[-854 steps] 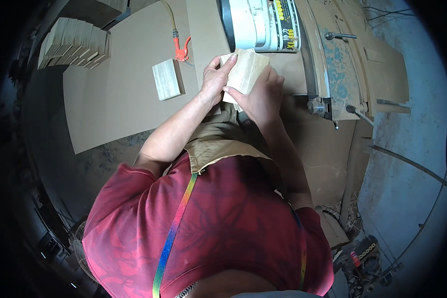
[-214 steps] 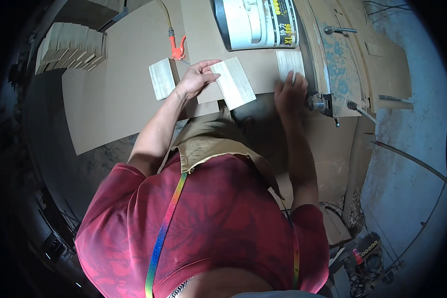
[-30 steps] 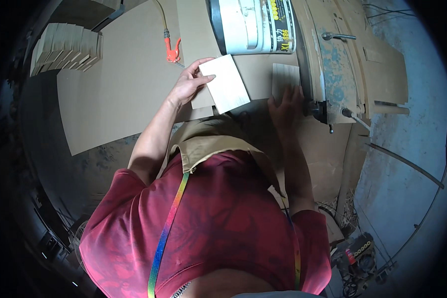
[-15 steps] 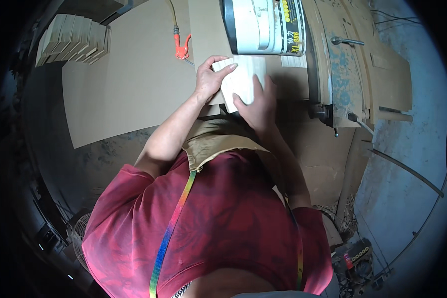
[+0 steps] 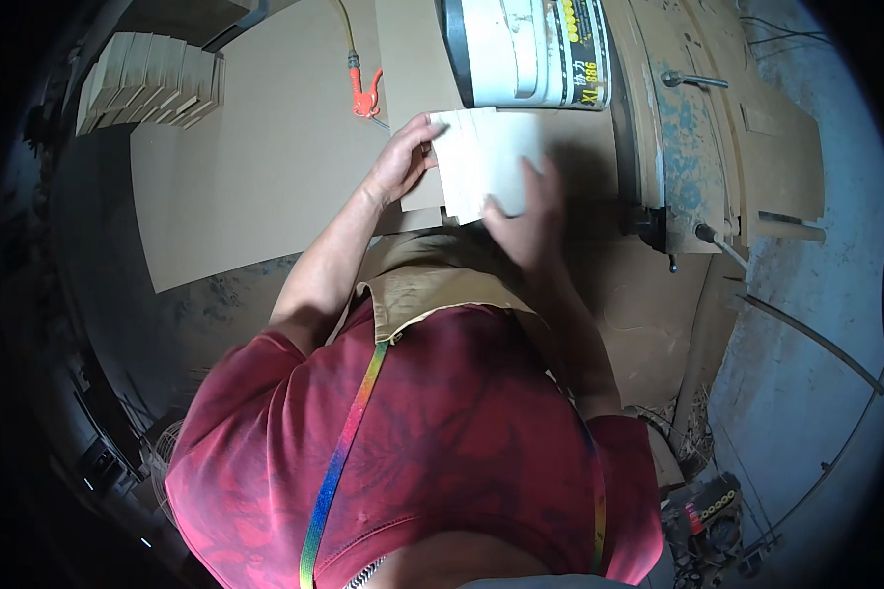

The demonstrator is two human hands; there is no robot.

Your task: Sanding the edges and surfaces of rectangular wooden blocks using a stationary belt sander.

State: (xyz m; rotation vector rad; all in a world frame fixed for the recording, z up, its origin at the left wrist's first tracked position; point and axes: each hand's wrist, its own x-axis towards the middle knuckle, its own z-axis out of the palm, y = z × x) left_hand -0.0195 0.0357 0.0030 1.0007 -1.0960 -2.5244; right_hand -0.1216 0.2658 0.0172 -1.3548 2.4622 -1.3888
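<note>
Pale, thin wooden boards (image 5: pixel 467 167) are between my hands above the worktop, overlapping one another, with their lower edges uneven. My left hand (image 5: pixel 405 162) grips their left side, the thumb lying over the top left corner. On the right side, my right hand (image 5: pixel 528 216) is closed around a smoother, whiter board (image 5: pixel 511 142), with its thumb at the lower edge and its blurred fingers at the right edge. How many boards lie in the stack cannot be made out.
A white jug (image 5: pixel 530 54) with a dark label lies just beyond the boards. Left of it is a red air blow gun (image 5: pixel 365 96) on a hose. Several wooden blocks (image 5: pixel 152 79) stand in a row at the far left. A worn machine (image 5: pixel 692 147) with handles stands at the right.
The boards have spread wider, with more of their faces showing side by side. My left hand has shifted slightly left and my right hand slightly right.
</note>
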